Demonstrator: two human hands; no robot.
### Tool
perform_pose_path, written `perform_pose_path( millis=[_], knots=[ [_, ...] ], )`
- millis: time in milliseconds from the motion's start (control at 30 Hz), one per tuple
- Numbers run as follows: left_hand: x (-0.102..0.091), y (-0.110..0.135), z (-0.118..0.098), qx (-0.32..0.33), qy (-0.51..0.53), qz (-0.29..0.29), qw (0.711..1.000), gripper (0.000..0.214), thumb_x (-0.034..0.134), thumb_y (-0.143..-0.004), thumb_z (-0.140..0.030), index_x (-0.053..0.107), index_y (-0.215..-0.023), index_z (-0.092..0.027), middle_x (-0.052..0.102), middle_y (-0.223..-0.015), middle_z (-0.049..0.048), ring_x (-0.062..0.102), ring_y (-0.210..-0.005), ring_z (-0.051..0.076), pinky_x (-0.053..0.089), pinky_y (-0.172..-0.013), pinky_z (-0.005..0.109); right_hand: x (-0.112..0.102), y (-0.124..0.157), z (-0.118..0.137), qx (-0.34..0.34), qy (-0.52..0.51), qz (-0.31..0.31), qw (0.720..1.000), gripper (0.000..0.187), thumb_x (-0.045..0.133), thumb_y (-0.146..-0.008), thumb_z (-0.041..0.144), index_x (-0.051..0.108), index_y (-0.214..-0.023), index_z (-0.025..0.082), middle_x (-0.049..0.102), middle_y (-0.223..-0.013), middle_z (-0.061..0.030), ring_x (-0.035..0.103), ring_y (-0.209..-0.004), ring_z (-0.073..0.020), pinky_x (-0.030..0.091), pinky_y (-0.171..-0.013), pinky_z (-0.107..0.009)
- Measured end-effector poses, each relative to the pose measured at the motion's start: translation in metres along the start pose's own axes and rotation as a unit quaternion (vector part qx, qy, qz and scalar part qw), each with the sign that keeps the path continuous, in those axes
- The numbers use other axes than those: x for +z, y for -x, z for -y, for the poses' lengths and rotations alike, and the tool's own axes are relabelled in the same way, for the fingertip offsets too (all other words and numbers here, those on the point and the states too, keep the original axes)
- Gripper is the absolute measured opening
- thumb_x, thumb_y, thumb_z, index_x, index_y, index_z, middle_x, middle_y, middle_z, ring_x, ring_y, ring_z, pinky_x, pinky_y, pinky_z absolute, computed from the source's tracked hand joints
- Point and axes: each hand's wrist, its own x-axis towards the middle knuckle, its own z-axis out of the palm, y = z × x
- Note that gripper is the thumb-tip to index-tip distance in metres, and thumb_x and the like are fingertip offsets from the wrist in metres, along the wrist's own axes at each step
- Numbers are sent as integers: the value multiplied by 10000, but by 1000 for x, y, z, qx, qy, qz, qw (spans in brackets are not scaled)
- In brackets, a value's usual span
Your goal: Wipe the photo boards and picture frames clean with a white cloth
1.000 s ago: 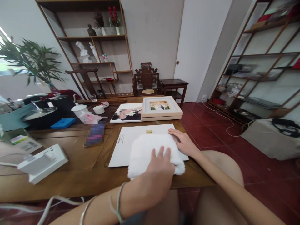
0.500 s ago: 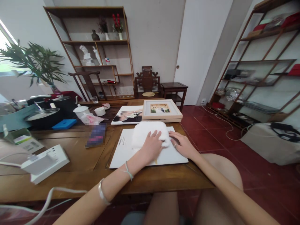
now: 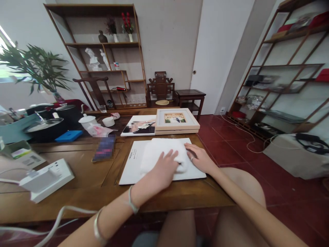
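Observation:
A folded white towel lies on a flat white board near the table's front edge. My left hand is over the towel, its fingers spread across the top and the thumb side at a dark opening in the fold. Silvery bangles circle that wrist. My right hand rests on the right side of the board, beside the towel, with fingers stretched forward and a ring on one. Small print shows at the board's left edge.
Behind the board lie a wooden picture frame and a photo panel. Leftward are a white power strip, a blue box, a white teapot and a black pan. A cable hangs over the table's front edge.
My left hand and the towel have slid toward me and slightly left over the board. My right hand stays at the board's right side. The view has shifted slightly.

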Motion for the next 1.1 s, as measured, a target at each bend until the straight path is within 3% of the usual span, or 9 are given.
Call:
perform_pose_path(
  millis=[133,233,367,500,633,733,900,1000,1100],
  knots=[
    [6,-31,30,-33,-1,-41,999,390,405,-820,-41,564,-1166,-126,320,-1467,138,237,-1367,290,272,-1068,503,-1,0,1,-3,-3,0,1000,315,475,-818,187,653,-1078,176,621,-1214,-124,548,-1167,-258,405,-1020,-468],
    [11,-36,32,-44,-4,-60,997,353,396,-862,-101,562,-1173,-114,292,-1478,150,207,-1374,307,236,-1075,535,-1,0,1,-1,9,11,1000,324,457,-830,192,643,-1091,150,611,-1225,-139,537,-1181,-254,406,-1024,-457],
    [13,-14,6,-48,-27,-56,997,335,399,-846,-77,621,-1096,-97,308,-1467,167,232,-1362,334,264,-1056,559,-1,0,2,1,20,18,1000,327,449,-833,187,638,-1097,149,607,-1230,-139,530,-1190,-245,401,-1033,-448],
    [16,17,-30,-30,-50,-13,998,314,404,-872,-118,658,-1054,-148,326,-1460,155,274,-1339,363,325,-1010,588,-1,1,3,8,18,21,1000,339,451,-828,172,631,-1113,141,601,-1239,-142,515,-1207,-248,393,-1041,-454],
    [18,29,-38,-14,-42,-17,999,326,372,-897,-130,683,-989,-168,309,-1471,129,268,-1342,356,329,-1015,581,-2,1,3,3,16,26,1000,353,439,-833,170,625,-1127,111,590,-1248,-160,505,-1216,-252,383,-1050,-452],
    [16,17,-22,-22,-33,-40,998,315,415,-858,-101,661,-1046,-159,310,-1474,124,229,-1361,339,296,-1043,564,-3,1,3,6,19,27,999,354,445,-833,178,624,-1131,117,592,-1246,-158,508,-1213,-252,382,-1050,-449],
    [12,-16,26,-48,26,-61,997,319,435,-869,-172,588,-1146,-132,259,-1492,147,178,-1380,327,260,-1064,528,-3,2,4,9,11,22,1000,339,460,-834,198,630,-1123,144,596,-1245,-142,516,-1205,-253,392,-1037,-452],
    [7,-23,53,-46,54,-60,996,335,360,-918,-218,559,-1174,-131,371,-1435,149,248,-1362,297,296,-1050,468,-4,2,4,15,5,23,1000,335,467,-833,197,628,-1125,158,587,-1261,-130,517,-1204,-249,393,-1036,-454],
    [2,-14,74,-44,59,-55,996,348,308,-943,-251,565,-1161,-166,515,-1325,104,351,-1315,261,343,-1020,411,-4,2,5,19,1,23,1000,333,472,-831,192,632,-1122,161,594,-1253,-126,515,-1206,-248,392,-1037,-454]
  ],
)
